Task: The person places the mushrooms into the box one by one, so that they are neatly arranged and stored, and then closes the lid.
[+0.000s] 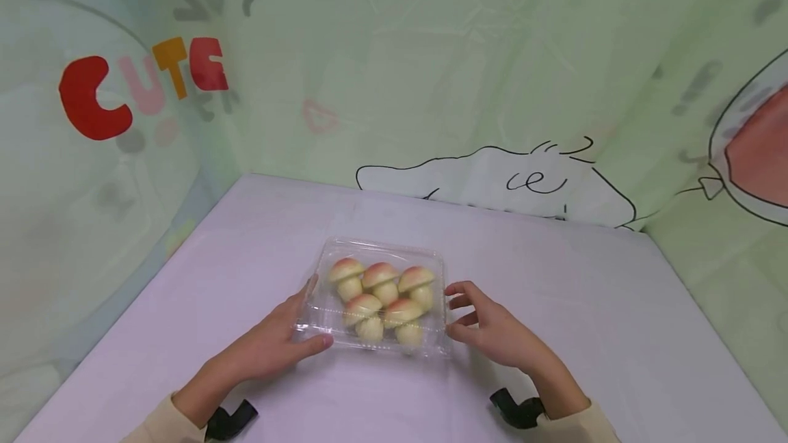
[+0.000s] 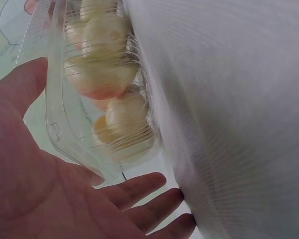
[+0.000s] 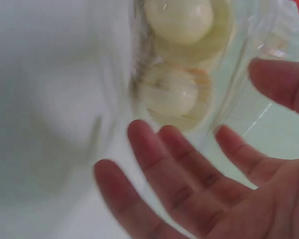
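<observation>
Flanking clear box (image 1: 377,296) edges: both hands.

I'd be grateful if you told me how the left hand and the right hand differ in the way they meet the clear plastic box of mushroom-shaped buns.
The left hand lies against the clear plastic box, thumb along its front corner and fingers up its side; the right hand sits beside the opposite side, fingertips at most brushing it. The left hand's fingers lie together, the right hand's are spread. Both are open, on the table, flanking the buns.
</observation>
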`<state>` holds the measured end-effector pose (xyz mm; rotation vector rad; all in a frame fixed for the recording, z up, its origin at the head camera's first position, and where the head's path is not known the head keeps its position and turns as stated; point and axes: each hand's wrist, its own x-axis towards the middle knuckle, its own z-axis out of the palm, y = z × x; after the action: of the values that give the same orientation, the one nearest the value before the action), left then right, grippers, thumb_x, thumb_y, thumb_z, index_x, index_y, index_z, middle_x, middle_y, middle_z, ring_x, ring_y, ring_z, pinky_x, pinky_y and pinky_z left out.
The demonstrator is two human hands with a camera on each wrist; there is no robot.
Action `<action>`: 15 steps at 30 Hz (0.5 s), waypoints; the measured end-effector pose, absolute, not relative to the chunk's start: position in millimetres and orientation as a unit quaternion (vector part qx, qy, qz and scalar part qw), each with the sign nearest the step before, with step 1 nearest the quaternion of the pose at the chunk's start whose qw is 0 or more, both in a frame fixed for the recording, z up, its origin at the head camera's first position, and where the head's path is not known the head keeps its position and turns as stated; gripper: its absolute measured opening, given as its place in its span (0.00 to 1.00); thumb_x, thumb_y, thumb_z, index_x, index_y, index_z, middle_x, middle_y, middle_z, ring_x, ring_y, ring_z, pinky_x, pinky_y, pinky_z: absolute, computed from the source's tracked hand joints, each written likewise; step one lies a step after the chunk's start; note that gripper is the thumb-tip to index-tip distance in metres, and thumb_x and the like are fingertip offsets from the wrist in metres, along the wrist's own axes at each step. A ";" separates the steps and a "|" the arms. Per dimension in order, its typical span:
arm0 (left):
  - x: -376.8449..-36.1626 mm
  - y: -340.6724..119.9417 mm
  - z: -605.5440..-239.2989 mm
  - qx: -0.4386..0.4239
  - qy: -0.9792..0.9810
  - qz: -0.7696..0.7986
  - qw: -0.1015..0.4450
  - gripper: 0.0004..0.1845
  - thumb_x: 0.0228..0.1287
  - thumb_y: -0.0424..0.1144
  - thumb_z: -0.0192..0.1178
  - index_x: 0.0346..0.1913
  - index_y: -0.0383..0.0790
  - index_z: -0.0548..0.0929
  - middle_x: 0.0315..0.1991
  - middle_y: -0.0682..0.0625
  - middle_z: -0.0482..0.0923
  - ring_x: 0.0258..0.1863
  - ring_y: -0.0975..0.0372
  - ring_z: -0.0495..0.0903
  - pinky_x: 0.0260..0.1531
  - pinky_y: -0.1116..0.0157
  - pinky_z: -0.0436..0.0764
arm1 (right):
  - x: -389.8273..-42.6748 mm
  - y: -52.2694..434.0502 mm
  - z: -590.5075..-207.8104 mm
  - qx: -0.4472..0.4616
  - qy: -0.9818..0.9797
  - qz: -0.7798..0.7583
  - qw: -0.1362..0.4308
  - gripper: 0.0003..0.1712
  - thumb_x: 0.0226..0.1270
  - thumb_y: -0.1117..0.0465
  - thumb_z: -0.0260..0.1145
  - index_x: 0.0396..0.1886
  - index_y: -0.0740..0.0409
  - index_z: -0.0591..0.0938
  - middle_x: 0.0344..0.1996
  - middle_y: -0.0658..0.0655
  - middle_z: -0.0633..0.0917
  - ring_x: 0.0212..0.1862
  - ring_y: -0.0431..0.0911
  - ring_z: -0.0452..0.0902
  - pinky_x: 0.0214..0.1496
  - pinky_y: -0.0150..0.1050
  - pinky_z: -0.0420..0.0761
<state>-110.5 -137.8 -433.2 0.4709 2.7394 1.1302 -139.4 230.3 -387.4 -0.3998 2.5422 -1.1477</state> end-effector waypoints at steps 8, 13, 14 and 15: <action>-112.0 -138.1 -435.6 0.171 0.901 0.394 0.061 0.56 0.68 0.60 0.65 0.85 0.44 0.41 0.82 0.36 0.52 0.80 0.42 0.56 0.72 0.37 0.63 | -124.4 229.3 -386.3 -0.117 0.902 -0.385 0.155 0.35 0.71 0.57 0.66 0.76 0.48 0.68 0.54 0.58 0.84 0.51 0.49 0.84 0.48 0.48 0.82; -110.4 -143.2 -436.8 0.154 0.894 0.409 0.096 0.60 0.66 0.59 0.67 0.85 0.44 0.38 0.82 0.35 0.52 0.80 0.42 0.56 0.74 0.38 0.60 | -121.8 226.9 -388.1 -0.118 0.901 -0.391 0.145 0.35 0.72 0.61 0.64 0.77 0.51 0.67 0.49 0.58 0.85 0.46 0.46 0.83 0.46 0.43 0.80; -109.5 -145.1 -436.3 0.149 0.893 0.411 0.105 0.61 0.66 0.59 0.68 0.85 0.45 0.37 0.81 0.34 0.54 0.80 0.42 0.57 0.74 0.37 0.60 | -121.5 226.4 -388.5 -0.117 0.901 -0.393 0.145 0.35 0.73 0.61 0.64 0.77 0.51 0.67 0.48 0.58 0.85 0.44 0.45 0.82 0.45 0.42 0.79; -108.3 -147.4 -435.6 0.144 0.892 0.413 0.113 0.61 0.65 0.59 0.69 0.85 0.46 0.37 0.80 0.33 0.56 0.79 0.41 0.58 0.74 0.37 0.60 | -121.4 226.0 -388.7 -0.116 0.900 -0.394 0.146 0.35 0.73 0.61 0.64 0.77 0.51 0.67 0.47 0.57 0.85 0.43 0.45 0.82 0.44 0.41 0.79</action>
<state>-108.3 -147.4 -435.6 0.4230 2.6171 1.2103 -121.4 226.0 -388.7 -0.3348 2.5914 -1.1354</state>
